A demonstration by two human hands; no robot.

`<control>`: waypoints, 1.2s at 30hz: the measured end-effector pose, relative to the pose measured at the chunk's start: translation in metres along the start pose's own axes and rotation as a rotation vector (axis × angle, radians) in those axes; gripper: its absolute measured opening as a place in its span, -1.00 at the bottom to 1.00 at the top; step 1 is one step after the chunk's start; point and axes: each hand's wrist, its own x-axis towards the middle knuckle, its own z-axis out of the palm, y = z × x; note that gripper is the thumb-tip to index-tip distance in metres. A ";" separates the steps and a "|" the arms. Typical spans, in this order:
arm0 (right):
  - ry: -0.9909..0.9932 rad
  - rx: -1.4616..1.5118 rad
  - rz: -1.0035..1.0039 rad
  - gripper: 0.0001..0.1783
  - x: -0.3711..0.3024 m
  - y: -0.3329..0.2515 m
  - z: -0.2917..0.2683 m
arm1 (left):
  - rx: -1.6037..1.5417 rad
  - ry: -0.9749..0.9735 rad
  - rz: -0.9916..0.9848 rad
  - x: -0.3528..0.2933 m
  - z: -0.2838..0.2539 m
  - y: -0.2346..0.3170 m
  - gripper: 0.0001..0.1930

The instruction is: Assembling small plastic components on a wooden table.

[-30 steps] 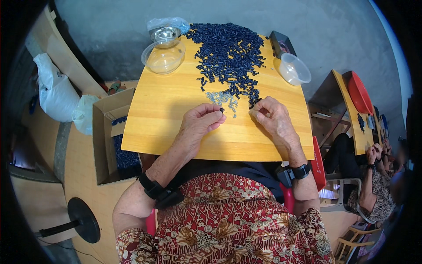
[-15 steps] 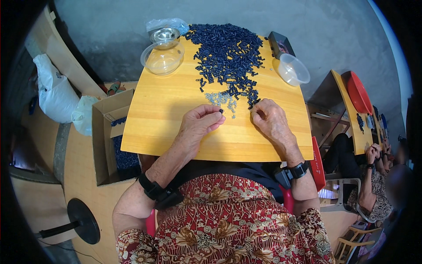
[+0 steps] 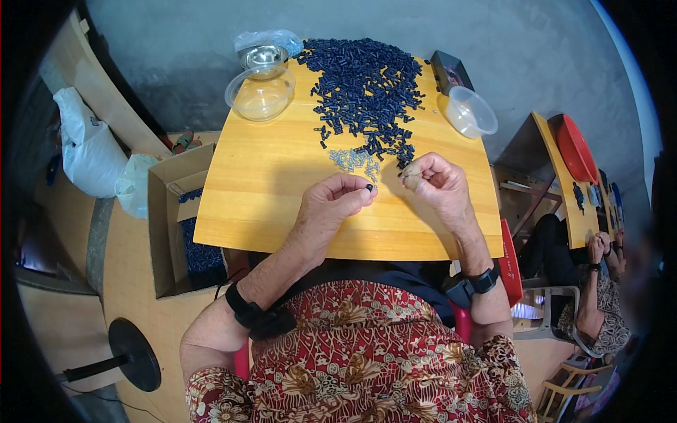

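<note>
Between the thumb and forefinger of my left hand (image 3: 331,208) is a small black plastic piece (image 3: 369,187), its end showing past the fingertips. My right hand (image 3: 443,190) is raised over the table at the right, thumb and fingers pinched together; whatever they may hold is too small to make out. Just beyond both hands lies a little heap of clear or silvery small parts (image 3: 345,159). Behind it spreads a large pile of small black plastic pieces (image 3: 367,77), its nearest end close to my right fingertips.
On the wooden table (image 3: 247,211) stand a clear plastic bowl (image 3: 259,106), a metal bowl (image 3: 264,56), a translucent tub (image 3: 471,113) and a dark box (image 3: 450,72). An open carton (image 3: 163,233) with dark parts is at the left. Another person (image 3: 599,310) sits at the right.
My right hand has lifted from the near end of the black pile, its fingers now pinched. The left hand has shifted slightly right, still with the black piece.
</note>
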 end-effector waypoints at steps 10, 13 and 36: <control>-0.026 -0.475 -0.205 -0.85 -0.008 -0.009 0.028 | -0.063 -0.034 0.022 -0.005 0.004 0.005 -0.82; -0.004 -0.488 -0.268 -0.83 -0.007 -0.008 0.029 | -0.029 -0.020 0.079 -0.003 0.000 -0.001 -0.82; 0.020 -0.470 -0.191 -0.86 -0.008 -0.001 0.032 | -0.007 -0.006 0.109 0.002 -0.001 -0.007 -0.83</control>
